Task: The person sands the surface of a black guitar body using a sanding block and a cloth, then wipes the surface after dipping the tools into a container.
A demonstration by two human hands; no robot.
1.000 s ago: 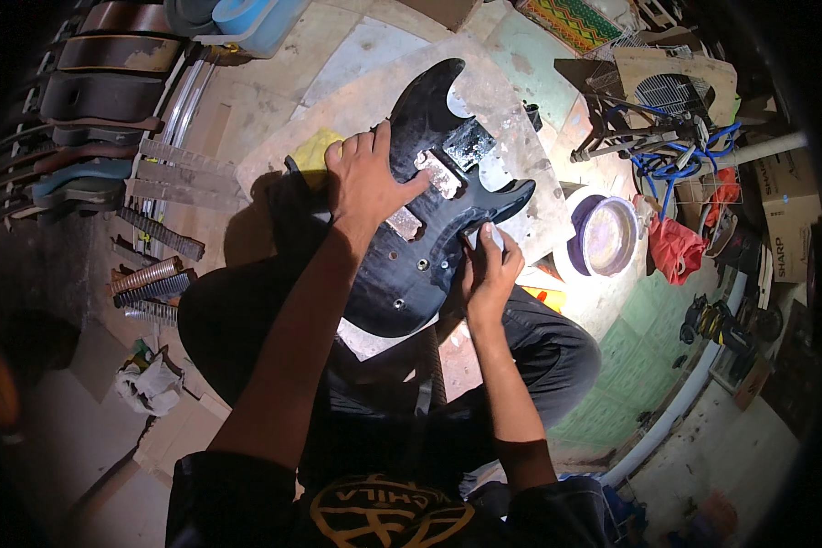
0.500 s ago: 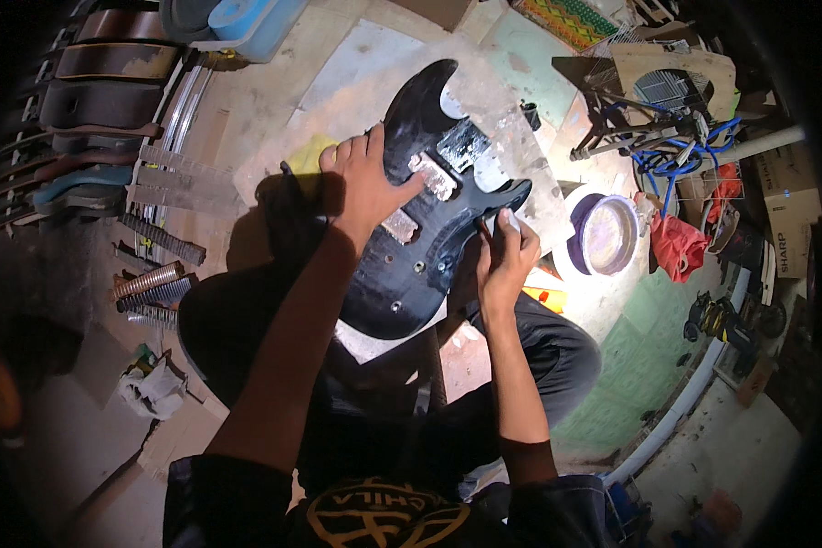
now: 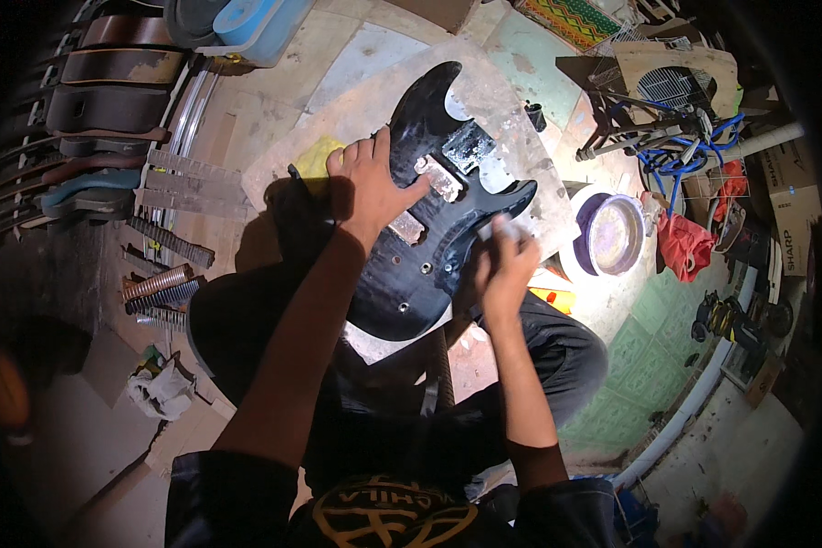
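Observation:
A dark electric guitar body [image 3: 395, 290], with routed cavities and holes, lies on a dusty pale board [image 3: 523, 146] above my crossed legs. My left hand [image 3: 367, 178] grips its left edge, fingertips at the rim and thumb beside the middle cavity. At the lower right cutaway, my right hand [image 3: 504, 265], blurred, holds a small pale pad [image 3: 495, 228] against the curved edge; the pad's shape is unclear. A yellow cloth [image 3: 315, 157] lies under the left side, partly covered.
Stacked guitar bodies [image 3: 110, 100] and clamp-like ribbed pieces [image 3: 160, 283] fill the left. A purple basin [image 3: 612, 233], blue tubing [image 3: 676, 160], a red bag [image 3: 685, 247] and cardboard boxes [image 3: 790, 228] are at right. Plastic containers [image 3: 256, 27] stand at upper left.
My right hand and the pad have moved slightly right along the curved edge and are now blurred. My left hand stays on the body. The whole view shifted slightly.

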